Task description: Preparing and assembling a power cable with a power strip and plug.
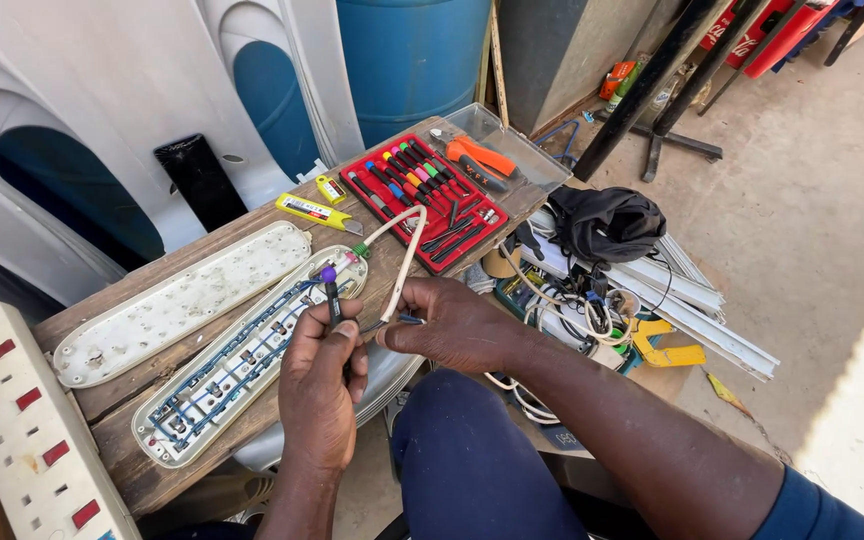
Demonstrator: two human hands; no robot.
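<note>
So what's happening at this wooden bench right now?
A person sits at a worn wooden bench with an opened white extension strip, its blue wiring exposed. The left hand holds a small purple-capped screwdriver upright, while the right hand pinches the blue wire ends of the strip's cream cable. The strip's white cover lies alongside, with a red screwdriver set tray behind.

Around the opened power strip base (242,362), its lid (177,300) crowds the far-left side, the red screwdriver case (424,200) blocks beyond, and bare wood lies just before it.
</note>
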